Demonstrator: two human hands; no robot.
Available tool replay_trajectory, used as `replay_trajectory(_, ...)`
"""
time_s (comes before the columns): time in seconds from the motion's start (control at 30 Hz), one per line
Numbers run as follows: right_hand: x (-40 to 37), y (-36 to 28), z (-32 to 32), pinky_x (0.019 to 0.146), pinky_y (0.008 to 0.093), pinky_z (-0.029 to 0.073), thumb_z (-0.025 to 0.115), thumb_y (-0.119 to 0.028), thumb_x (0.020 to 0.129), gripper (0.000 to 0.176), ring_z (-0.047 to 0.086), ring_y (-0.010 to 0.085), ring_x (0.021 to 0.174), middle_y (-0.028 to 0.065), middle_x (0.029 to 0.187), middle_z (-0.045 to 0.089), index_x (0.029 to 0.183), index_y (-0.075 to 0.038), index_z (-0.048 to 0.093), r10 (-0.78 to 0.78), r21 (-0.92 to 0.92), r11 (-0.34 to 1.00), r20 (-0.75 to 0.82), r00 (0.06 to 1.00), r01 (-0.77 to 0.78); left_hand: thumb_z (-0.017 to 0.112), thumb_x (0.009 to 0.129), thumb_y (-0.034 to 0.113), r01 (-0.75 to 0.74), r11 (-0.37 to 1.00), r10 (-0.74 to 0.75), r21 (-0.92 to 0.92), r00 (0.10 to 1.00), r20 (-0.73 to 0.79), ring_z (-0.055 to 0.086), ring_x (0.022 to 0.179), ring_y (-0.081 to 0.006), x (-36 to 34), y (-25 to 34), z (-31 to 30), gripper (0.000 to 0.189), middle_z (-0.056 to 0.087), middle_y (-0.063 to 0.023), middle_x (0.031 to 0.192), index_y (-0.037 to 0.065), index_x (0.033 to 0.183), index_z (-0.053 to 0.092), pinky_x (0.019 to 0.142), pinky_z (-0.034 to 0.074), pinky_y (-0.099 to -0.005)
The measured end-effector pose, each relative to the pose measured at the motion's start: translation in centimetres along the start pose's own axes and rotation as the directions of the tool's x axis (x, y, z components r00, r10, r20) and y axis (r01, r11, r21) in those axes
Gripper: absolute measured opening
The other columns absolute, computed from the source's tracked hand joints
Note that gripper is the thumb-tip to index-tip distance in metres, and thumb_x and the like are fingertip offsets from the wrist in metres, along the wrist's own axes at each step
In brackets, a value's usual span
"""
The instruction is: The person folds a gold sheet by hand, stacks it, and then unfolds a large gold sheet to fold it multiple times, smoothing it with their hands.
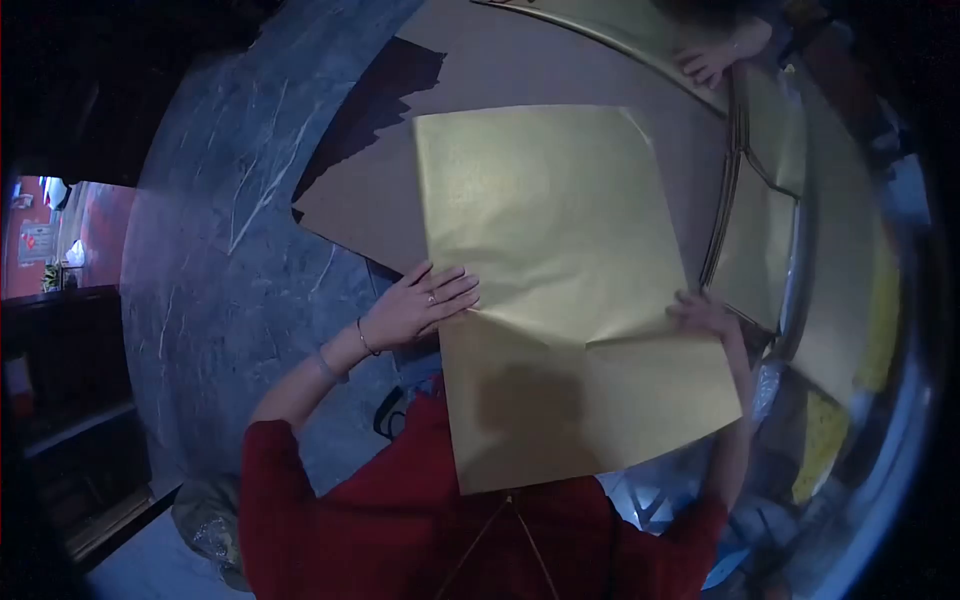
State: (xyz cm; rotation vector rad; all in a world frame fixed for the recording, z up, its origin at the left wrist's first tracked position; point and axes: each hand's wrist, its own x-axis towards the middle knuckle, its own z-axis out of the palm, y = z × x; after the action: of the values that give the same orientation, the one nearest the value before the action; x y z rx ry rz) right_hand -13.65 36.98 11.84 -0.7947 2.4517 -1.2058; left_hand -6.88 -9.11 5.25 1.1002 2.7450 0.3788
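A large gold paper sheet (550,220) lies in front of me, reaching from the brown board down over my lap. It is creased across the middle, with a raised fold toward the right. My left hand (425,303), with a ring, holds the left edge, its fingers lying over the top face. At the opposite edge my right hand (705,314) is closed on the sheet, slightly blurred. The sheet's lower right corner covers part of my right forearm. A shadow falls on the lower half of the sheet.
Beneath is a brown board (560,75) with a ragged dark left edge. Another person's hand (710,62) rests on gold sheeting at the upper right. Stacked gold-faced panels (755,240) stand at the right. A grey marbled surface (230,200) spreads left.
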Motion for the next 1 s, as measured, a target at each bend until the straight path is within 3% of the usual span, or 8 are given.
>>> replay_trajectory(0.07, -0.1, 3.4, -0.2, 0.105, 0.0404, 0.031, 0.057, -0.02, 0.083, 0.02, 0.057, 0.0234, 0.106, 0.0107, 0.095, 0.066, 0.091, -0.003, 0.064, 0.201, 0.377, 0.909, -0.025, 0.979, -0.177, 0.052, 0.085, 0.023, 0.034, 0.999, -0.034, -0.015, 0.999, -0.007, 0.031, 0.133, -0.0188, -0.2, 0.5, 0.2, 0.056, 0.032, 0.0009, 0.145, 0.021, 0.138, 0.035, 0.11, 0.016, -0.0445)
replay_trajectory(0.23, 2.9, 6.4, 0.1, 0.085, 0.0293, 0.043, 0.056, -0.023, 0.088, 0.025, 0.056, 0.0159, 0.091, 0.0039, 0.089, 0.061, 0.096, 0.0, 0.06, 0.301, 0.462, 0.877, -0.314, 0.9, -0.132, 0.054, 0.084, 0.02, 0.091, 0.923, -0.157, -0.375, 0.976, -0.149, 0.036, 0.131, -0.0209, -0.9, 0.4, 1.0, 0.043, 0.046, 0.0021, 0.136, 0.017, 0.127, 0.052, 0.111, 0.015, -0.0458)
replay_trajectory(0.27, 4.6, 6.0, -0.3, 0.078, 0.0274, 0.042, 0.057, -0.025, 0.089, 0.026, 0.054, 0.0135, 0.085, 0.0028, 0.086, 0.06, 0.095, 0.0, 0.06, 0.369, 0.408, 0.888, -0.353, 0.86, -0.214, 0.06, 0.083, 0.018, 0.098, 0.781, -0.333, -0.617, 0.901, -0.278, 0.048, 0.119, -0.0228, -0.6, 1.2, 0.5, 0.025, 0.061, -0.0042, 0.116, 0.012, 0.106, 0.065, 0.108, 0.021, -0.0425)
replay_trajectory(0.37, 9.3, 2.1, 0.0, 0.062, 0.0241, 0.037, 0.057, -0.032, 0.09, 0.03, 0.046, 0.0087, 0.071, 0.0, 0.077, 0.055, 0.089, -0.002, 0.06, 0.447, 0.366, 0.878, -0.39, 0.805, -0.31, 0.064, 0.081, 0.018, 0.324, 0.708, -0.645, -0.628, 0.658, -0.388, 0.057, 0.097, -0.0243, 0.1, 2.7, 0.8, 0.013, 0.065, -0.0081, 0.091, 0.007, 0.086, 0.067, 0.094, 0.035, -0.0375)
replay_trajectory(0.5, 13.5, 2.6, 1.2, 0.061, 0.0258, 0.04, 0.059, -0.036, 0.088, 0.036, 0.048, 0.01, 0.068, 0.0014, 0.074, 0.056, 0.09, 0.0, 0.06, 0.509, 0.33, 0.857, -0.421, 0.751, -0.396, 0.066, 0.08, 0.017, 0.527, 0.694, -0.719, -0.491, 0.459, -0.522, 0.049, 0.068, -0.0273, 2.2, 4.4, 0.5, 0.018, 0.056, -0.0109, 0.069, 0.0, 0.073, 0.062, 0.064, 0.036, -0.0393)
replay_trajectory(0.67, 14.7, 6.2, 2.6, 0.066, 0.0287, 0.043, 0.057, -0.035, 0.088, 0.042, 0.051, 0.0141, 0.07, 0.0091, 0.074, 0.06, 0.089, 0.007, 0.058, 0.362, -0.043, 0.9, -0.482, 0.798, -0.435, 0.065, 0.08, 0.027, 0.636, 0.541, -0.836, -0.551, 0.333, -0.437, 0.049, 0.072, -0.0269, 3.0, 4.9, 0.8, 0.025, 0.052, -0.0068, 0.066, 0.006, 0.069, 0.058, 0.065, 0.037, -0.0374)
replay_trajectory(0.9, 14.9, 5.9, 3.2, 0.067, 0.0269, 0.043, 0.057, -0.029, 0.089, 0.035, 0.051, 0.0109, 0.072, 0.0088, 0.076, 0.061, 0.094, 0.006, 0.06, 0.401, 0.001, 0.889, -0.485, 0.777, -0.458, 0.066, 0.082, 0.022, 0.529, 0.44, -0.895, -0.726, 0.322, -0.308, 0.047, 0.051, -0.0235, 2.4, 5.9, 0.9, 0.025, 0.05, -0.0099, 0.057, 0.0, 0.072, 0.057, 0.052, 0.038, -0.0355)
replay_trajectory(1.0, 14.8, 6.0, 3.4, 0.067, 0.0284, 0.044, 0.058, -0.029, 0.088, 0.035, 0.053, 0.0132, 0.07, 0.0118, 0.075, 0.061, 0.093, 0.006, 0.06, 0.375, -0.041, 0.886, -0.524, 0.764, -0.463, 0.065, 0.083, 0.024, 0.419, 0.218, -0.96, -0.881, 0.255, -0.116, 0.054, 0.056, -0.0217, 2.4, 6.5, 1.3, 0.028, 0.056, -0.0108, 0.062, -0.001, 0.075, 0.057, 0.054, 0.043, -0.033)
